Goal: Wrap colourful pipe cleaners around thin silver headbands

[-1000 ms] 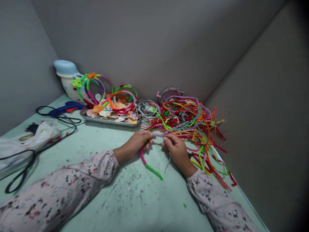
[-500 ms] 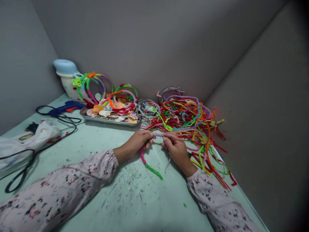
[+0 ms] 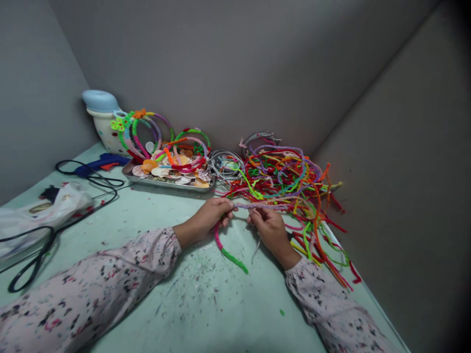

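Between my two hands runs a lilac fuzzy pipe cleaner (image 3: pixel 242 206). My left hand (image 3: pixel 208 215) is closed, thumb and fingers pinching its left end. A pink and green fuzzy-wrapped length (image 3: pixel 230 257) hangs below that hand and curves right over the table. My right hand (image 3: pixel 270 229) is closed on the lilac strand with thumb against forefinger; the exact grip is partly hidden by the fingers. A thin grey wire (image 3: pixel 256 249) shows beneath my right hand. Just beyond that hand lies a tangled heap of colourful pipe cleaners (image 3: pixel 283 171).
Behind my left hand stands a metal tray (image 3: pixel 165 184) of shells and fuzzy-wrapped hoops (image 3: pixel 158 132). Coiled grey wire (image 3: pixel 225 164) sits beside it. At left are a blue glue gun (image 3: pixel 101 163), a black cord (image 3: pixel 55 235), a plastic bag (image 3: pixel 66 201) and a blue-lidded container (image 3: pixel 105 122).
The free part of the lilac pipe cleaner has dropped from its upward slant and now lies lower, nearly level behind my right hand. My left hand has stayed in place.
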Available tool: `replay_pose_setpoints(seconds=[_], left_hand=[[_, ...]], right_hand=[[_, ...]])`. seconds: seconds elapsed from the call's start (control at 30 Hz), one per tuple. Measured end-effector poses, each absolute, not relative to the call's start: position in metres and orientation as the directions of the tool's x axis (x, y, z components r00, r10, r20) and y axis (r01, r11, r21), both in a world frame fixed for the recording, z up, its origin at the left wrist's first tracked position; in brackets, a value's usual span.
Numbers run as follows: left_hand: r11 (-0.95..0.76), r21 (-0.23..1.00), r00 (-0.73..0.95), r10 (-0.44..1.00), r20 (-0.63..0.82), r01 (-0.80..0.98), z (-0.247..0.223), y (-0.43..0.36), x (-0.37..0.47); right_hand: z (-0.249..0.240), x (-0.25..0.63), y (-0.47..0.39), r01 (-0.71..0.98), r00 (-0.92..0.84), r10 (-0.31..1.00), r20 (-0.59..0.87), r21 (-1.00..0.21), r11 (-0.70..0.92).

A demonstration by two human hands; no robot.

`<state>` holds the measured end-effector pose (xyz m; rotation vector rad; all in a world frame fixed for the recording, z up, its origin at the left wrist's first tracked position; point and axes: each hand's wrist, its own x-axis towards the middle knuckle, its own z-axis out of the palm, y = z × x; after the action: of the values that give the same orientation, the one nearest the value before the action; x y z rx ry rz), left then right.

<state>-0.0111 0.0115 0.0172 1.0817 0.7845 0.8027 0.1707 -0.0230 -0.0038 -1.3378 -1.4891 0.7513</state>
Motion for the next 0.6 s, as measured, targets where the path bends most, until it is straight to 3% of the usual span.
replay_pose_setpoints(seconds=[0.6], left_hand=[[0.262,0.952,0.473,0.867,-0.16,-0.157,0.02,0.0107,-0.0102]], right_hand=[[-0.0019,0.1704,-0.0248,0.385,0.048,0.945,0.322,-0.879,0.28]])
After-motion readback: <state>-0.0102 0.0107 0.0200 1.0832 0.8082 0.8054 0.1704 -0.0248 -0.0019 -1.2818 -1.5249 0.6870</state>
